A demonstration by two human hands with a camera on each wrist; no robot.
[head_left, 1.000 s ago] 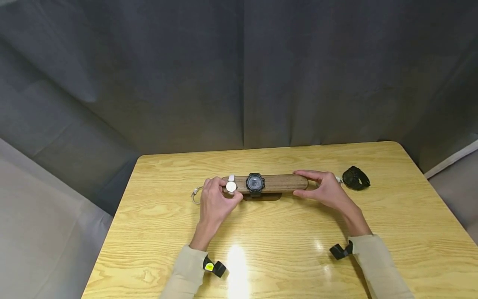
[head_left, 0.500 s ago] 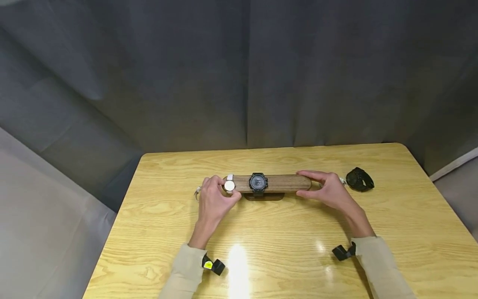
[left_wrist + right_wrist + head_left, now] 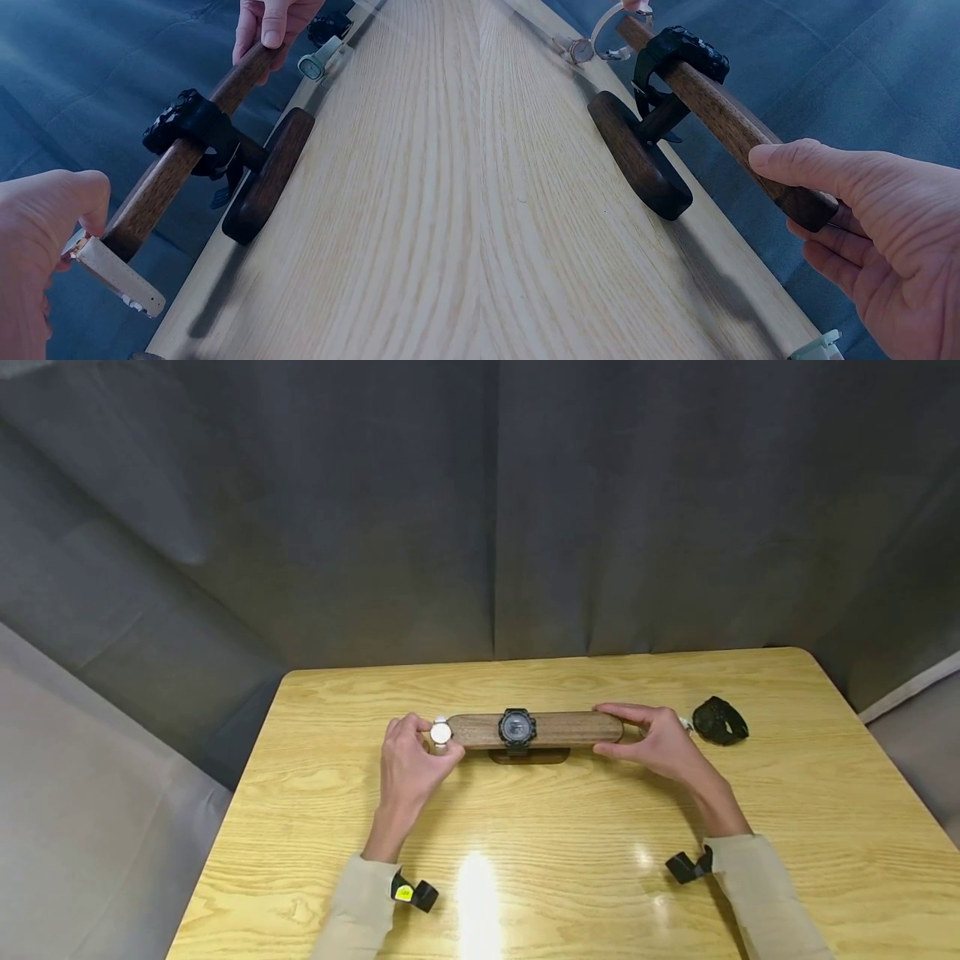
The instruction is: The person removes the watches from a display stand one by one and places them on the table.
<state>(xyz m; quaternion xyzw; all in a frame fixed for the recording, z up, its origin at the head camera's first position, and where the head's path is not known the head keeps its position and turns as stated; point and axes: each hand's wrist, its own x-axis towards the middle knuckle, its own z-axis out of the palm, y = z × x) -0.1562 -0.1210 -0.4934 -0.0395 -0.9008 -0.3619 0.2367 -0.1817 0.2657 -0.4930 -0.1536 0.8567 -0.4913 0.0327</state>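
A dark wooden watch stand [image 3: 566,729] has a long bar raised on a short post above an oval base [image 3: 276,176]. A black digital watch [image 3: 517,727] is strapped round the middle of the bar. My left hand [image 3: 407,768] pinches a white-strapped watch [image 3: 441,732] by its round case, right at the bar's left end. Its strap [image 3: 120,276] forms a loop in the left wrist view. My right hand [image 3: 663,745] grips the bar's right end, thumb [image 3: 795,163] on the near side and fingers on the far side.
At the right of the wood-grain table [image 3: 555,860] lies a black watch [image 3: 720,721]. A pale green watch [image 3: 311,67] lies beside it, partly behind my right hand. Another round watch [image 3: 580,50] rests on the table beyond the stand's left end. A dark curtain [image 3: 480,527] hangs behind.
My left hand has moved left with the white-strapped watch, from on top of the bar to its left end. My right hand keeps its grip, and the stand stays in place.
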